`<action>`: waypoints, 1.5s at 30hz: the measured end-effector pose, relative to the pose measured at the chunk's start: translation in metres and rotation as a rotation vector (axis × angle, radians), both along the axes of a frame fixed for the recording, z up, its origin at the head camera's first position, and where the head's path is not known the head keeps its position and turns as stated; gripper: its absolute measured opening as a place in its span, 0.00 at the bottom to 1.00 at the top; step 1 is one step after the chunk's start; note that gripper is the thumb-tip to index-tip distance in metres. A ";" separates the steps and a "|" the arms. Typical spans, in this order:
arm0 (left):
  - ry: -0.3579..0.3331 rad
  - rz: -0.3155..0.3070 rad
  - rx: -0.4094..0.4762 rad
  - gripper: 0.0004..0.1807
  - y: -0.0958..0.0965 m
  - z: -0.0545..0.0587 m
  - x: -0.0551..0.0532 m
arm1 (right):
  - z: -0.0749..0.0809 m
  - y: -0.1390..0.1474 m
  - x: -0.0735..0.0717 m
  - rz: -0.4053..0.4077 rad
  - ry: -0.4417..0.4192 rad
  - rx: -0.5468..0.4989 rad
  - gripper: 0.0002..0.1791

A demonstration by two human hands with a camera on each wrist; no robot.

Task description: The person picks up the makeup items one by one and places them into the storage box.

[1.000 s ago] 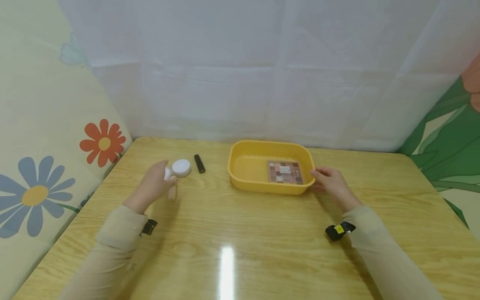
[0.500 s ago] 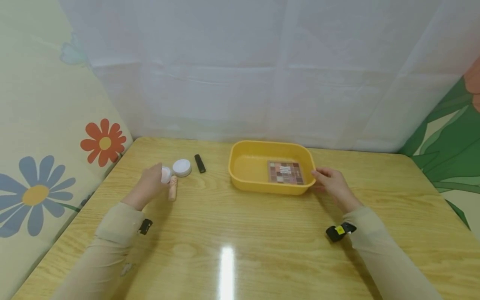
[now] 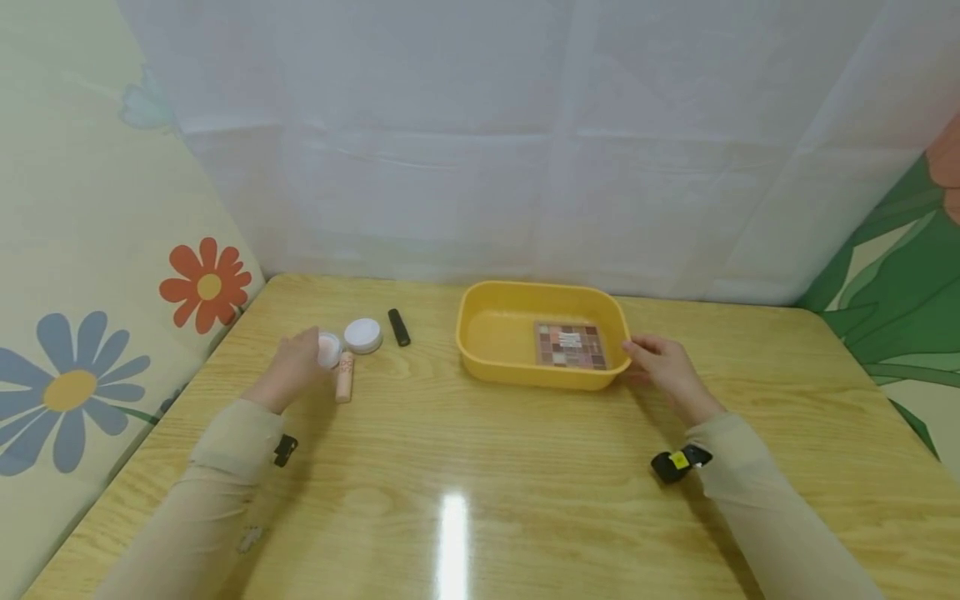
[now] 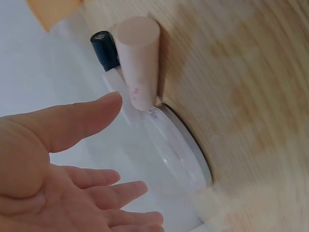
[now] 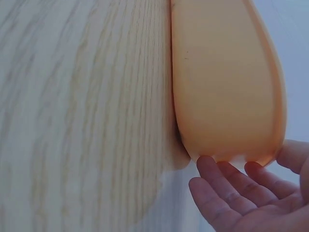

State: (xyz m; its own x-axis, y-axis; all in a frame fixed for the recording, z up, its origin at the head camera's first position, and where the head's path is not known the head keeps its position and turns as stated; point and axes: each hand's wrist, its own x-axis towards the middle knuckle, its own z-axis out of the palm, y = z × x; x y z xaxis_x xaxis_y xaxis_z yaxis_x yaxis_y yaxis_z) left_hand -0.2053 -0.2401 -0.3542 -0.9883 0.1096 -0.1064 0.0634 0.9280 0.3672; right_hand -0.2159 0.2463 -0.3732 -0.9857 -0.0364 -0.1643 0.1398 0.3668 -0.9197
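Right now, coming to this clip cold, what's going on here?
A person is working at a wooden table. The right grip holds the end of a yellow tray, with a makeup palette lying inside. The left grip is beside a small round container, fingers extended and holding nothing. A peach tube, a white round jar and a black tube are also on the table, outside the tray.

A glossy, yellowish wood-grain table [image 3: 540, 467] fills the lower part of the head view, a white streak of glare at bottom centre. Left of centre lie a pink-topped round container [image 3: 328, 351], a white round jar [image 3: 363, 335], a peach cosmetic tube [image 3: 344, 379] and a black lipstick-like tube [image 3: 399, 327]; a yellow plastic tray [image 3: 498, 332] rests right of centre.
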 end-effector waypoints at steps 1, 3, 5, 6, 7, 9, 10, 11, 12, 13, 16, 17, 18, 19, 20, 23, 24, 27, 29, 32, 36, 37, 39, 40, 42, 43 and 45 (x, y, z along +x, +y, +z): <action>0.008 -0.004 -0.003 0.38 -0.001 -0.002 -0.001 | 0.000 0.000 0.000 -0.001 0.000 0.000 0.32; 0.032 -0.017 -0.006 0.36 -0.004 -0.004 -0.003 | 0.000 0.000 -0.001 -0.003 -0.002 0.002 0.31; 0.046 -0.025 -0.001 0.35 -0.007 -0.007 -0.004 | 0.000 0.000 -0.001 -0.004 -0.002 0.010 0.31; 0.049 -0.028 -0.001 0.36 -0.008 -0.007 -0.004 | 0.000 0.000 -0.001 -0.004 -0.003 0.016 0.31; 0.053 -0.032 0.002 0.35 -0.009 -0.008 -0.004 | 0.000 0.000 -0.001 -0.004 -0.005 0.021 0.31; 0.056 -0.036 0.003 0.36 -0.010 -0.009 -0.004 | 0.001 -0.001 -0.001 -0.005 -0.010 0.032 0.31; 0.047 -0.035 0.005 0.37 -0.011 -0.009 -0.005 | 0.001 -0.001 -0.001 -0.006 -0.010 0.034 0.31; 0.040 -0.034 0.009 0.37 -0.012 -0.009 -0.005 | 0.001 -0.001 -0.001 -0.006 -0.012 0.038 0.31; 0.032 -0.031 0.014 0.37 -0.012 -0.009 -0.005 | 0.001 -0.001 -0.001 -0.007 -0.016 0.041 0.31; 0.028 -0.031 0.018 0.37 -0.012 -0.009 -0.006 | 0.001 -0.001 -0.001 -0.009 -0.018 0.038 0.31; 0.016 -0.031 0.021 0.37 -0.013 -0.009 -0.008 | 0.000 -0.001 -0.001 -0.012 -0.016 0.040 0.31; 0.022 -0.034 0.018 0.37 -0.013 -0.009 -0.008 | 0.000 -0.001 -0.001 -0.012 -0.016 0.041 0.31; 0.028 -0.039 0.016 0.38 -0.013 -0.010 -0.009 | 0.000 -0.001 -0.001 -0.012 -0.014 0.043 0.30; 0.035 -0.044 0.013 0.38 -0.014 -0.010 -0.009 | 0.000 -0.001 -0.001 -0.013 -0.012 0.041 0.30; 0.042 -0.049 0.011 0.38 -0.015 -0.011 -0.010 | 0.000 -0.001 -0.001 -0.012 -0.010 0.044 0.30; 0.054 -0.060 0.028 0.39 -0.017 -0.014 -0.013 | -0.001 0.000 -0.001 -0.007 -0.002 0.045 0.30; 0.048 -0.058 0.045 0.40 -0.018 -0.014 -0.014 | -0.001 0.000 -0.001 -0.007 0.000 0.044 0.30; 0.020 -0.050 0.091 0.46 -0.022 -0.017 -0.019 | -0.002 0.000 -0.001 -0.009 0.004 0.040 0.30; -0.004 -0.047 0.112 0.50 -0.025 -0.019 -0.022 | -0.002 0.000 -0.001 -0.010 0.007 0.038 0.30; -0.008 -0.066 0.095 0.52 -0.029 -0.023 -0.026 | -0.003 0.000 -0.001 -0.011 0.008 0.034 0.29; 0.014 -0.096 0.061 0.50 -0.031 -0.026 -0.028 | -0.005 0.001 -0.002 -0.016 0.009 0.023 0.30; 0.020 -0.102 0.056 0.49 -0.031 -0.027 -0.028 | -0.005 0.001 -0.002 -0.018 0.008 0.018 0.30; 0.032 -0.115 0.047 0.48 -0.031 -0.028 -0.030 | -0.005 0.001 -0.002 -0.025 0.004 0.008 0.30; 0.037 -0.123 0.043 0.47 -0.032 -0.029 -0.030 | -0.004 0.001 -0.002 -0.027 0.002 0.003 0.30; 0.040 -0.126 0.044 0.46 -0.032 -0.031 -0.031 | -0.004 0.001 -0.001 -0.024 0.000 -0.007 0.30; 0.038 -0.124 0.048 0.46 -0.033 -0.031 -0.031 | -0.004 0.001 -0.001 -0.023 0.000 -0.013 0.30; 0.034 -0.122 0.051 0.46 -0.033 -0.032 -0.032 | -0.003 0.001 -0.001 -0.018 0.001 -0.017 0.30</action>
